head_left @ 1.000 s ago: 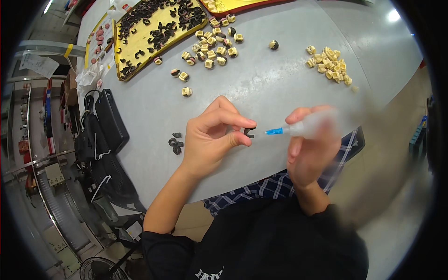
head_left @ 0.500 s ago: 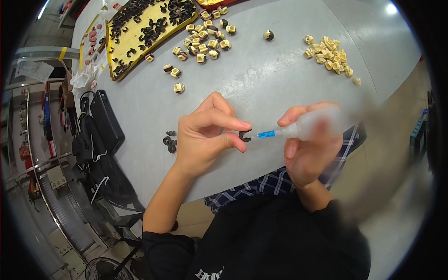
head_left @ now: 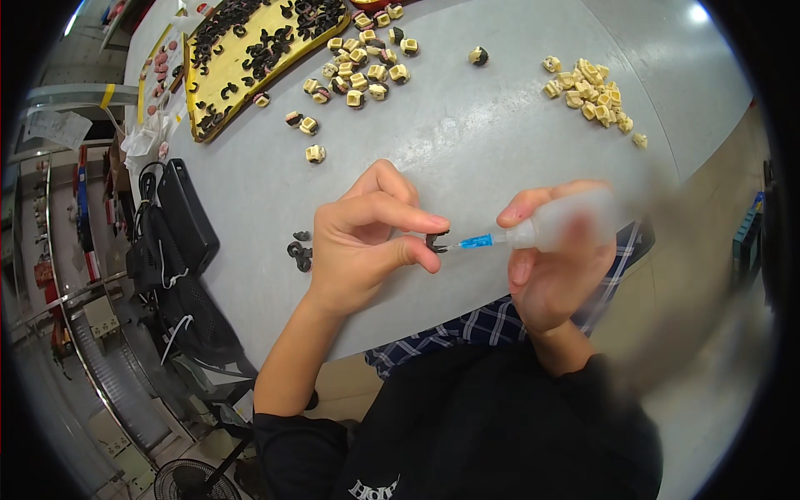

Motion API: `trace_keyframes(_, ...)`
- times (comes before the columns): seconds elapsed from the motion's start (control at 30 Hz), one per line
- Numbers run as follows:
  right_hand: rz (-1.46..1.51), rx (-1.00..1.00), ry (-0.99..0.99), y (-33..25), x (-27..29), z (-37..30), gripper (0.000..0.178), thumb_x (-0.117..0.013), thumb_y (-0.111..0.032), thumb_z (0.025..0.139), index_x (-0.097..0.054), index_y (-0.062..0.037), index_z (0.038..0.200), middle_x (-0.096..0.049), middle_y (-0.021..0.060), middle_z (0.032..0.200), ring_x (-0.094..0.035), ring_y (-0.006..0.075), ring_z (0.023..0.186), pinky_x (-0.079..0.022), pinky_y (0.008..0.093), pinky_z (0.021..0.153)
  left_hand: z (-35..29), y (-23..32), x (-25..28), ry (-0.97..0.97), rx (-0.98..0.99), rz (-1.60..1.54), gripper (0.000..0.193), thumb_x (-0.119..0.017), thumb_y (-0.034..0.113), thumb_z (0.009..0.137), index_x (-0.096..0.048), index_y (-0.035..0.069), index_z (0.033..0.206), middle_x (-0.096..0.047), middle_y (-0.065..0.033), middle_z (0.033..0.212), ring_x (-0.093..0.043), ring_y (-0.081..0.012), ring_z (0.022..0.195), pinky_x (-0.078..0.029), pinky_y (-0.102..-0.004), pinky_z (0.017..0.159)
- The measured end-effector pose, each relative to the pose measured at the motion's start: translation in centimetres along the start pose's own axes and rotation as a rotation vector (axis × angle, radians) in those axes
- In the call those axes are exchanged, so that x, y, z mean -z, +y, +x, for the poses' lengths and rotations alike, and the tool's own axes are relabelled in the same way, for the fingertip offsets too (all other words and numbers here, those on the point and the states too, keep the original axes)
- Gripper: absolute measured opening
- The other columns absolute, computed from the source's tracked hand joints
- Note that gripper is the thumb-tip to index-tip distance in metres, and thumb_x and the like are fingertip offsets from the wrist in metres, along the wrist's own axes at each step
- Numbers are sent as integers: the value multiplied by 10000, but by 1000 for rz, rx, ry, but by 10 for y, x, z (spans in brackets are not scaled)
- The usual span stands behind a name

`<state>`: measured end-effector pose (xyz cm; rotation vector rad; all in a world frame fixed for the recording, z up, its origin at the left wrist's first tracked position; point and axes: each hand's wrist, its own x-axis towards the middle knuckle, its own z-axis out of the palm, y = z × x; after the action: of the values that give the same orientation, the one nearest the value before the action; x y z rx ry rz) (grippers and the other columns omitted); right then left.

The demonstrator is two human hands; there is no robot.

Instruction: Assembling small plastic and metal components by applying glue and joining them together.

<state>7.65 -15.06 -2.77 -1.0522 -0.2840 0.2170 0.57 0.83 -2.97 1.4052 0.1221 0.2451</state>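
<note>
Between thumb and forefinger, my left hand point(head_left: 358, 237) pinches a small dark C-shaped piece point(head_left: 434, 242) above the grey table. My right hand point(head_left: 554, 267) grips a translucent squeeze bottle point(head_left: 571, 218), tilted sideways. The bottle's blue needle tip point(head_left: 477, 242) points left, and its thin end reaches the opening of the dark piece; whether it touches is too small to tell. A few more dark curved pieces point(head_left: 300, 252) lie on the table just left of my left wrist.
At the back left, a yellow tray point(head_left: 242, 62) carries many dark pieces. Cream-and-dark assembled pieces point(head_left: 358, 81) are scattered beside it, and a cream pile point(head_left: 587, 90) lies at the far right. A black power adapter point(head_left: 188, 204) with cables sits along the left edge.
The view has shifted slightly, so the table items sit a little further left. Both hands keep nearly the same pose, the needle tip still at the dark piece.
</note>
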Motion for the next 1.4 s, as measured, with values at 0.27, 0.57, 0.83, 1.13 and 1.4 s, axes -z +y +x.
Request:
trace_keyframes(0.27,-76,46,-42,4,4,0,322,-344,-332,965,-404,-16,964,-584,244,790,-375,62,357,-308,156,329,0,0,0,1,1,11,275,-810,237,598,-666,94,784,-417,35,765,-439,-122,733,-361,-283,652)
trace_keyframes(0.57,2,11,6,1,4,0,346,-476,-342,932,-362,-18,967,-615,228,783,-427,76,393,-358,185,361,0,-2,0,3,-15,18,293,-813,255,587,-671,92,786,-418,38,759,-436,-122,736,-358,-282,650)
trace_keyframes(0.83,-20,1,21,0,1,0,336,-468,-334,936,-362,-18,974,-614,232,795,-422,79,391,-360,189,359,0,-2,2,-18,-20,49,301,-815,265,589,-672,92,790,-419,38,761,-436,-122,739,-356,-282,657)
trace_keyframes(1.13,12,-7,21,2,10,4,337,-460,-343,941,-397,-13,966,-620,223,835,-451,72,465,-384,169,425,1,-7,7,-20,-83,-109,306,-805,40,600,-689,36,883,-452,8,778,-445,-104,713,-397,-236,652)
trace_keyframes(1.4,-198,181,87,-11,19,23,293,-648,-99,832,-446,-10,1024,-623,172,954,-567,162,930,-475,258,768,3,-3,19,86,-97,-241,287,-766,227,711,-663,69,928,-454,13,794,-437,-108,765,-374,-254,723)
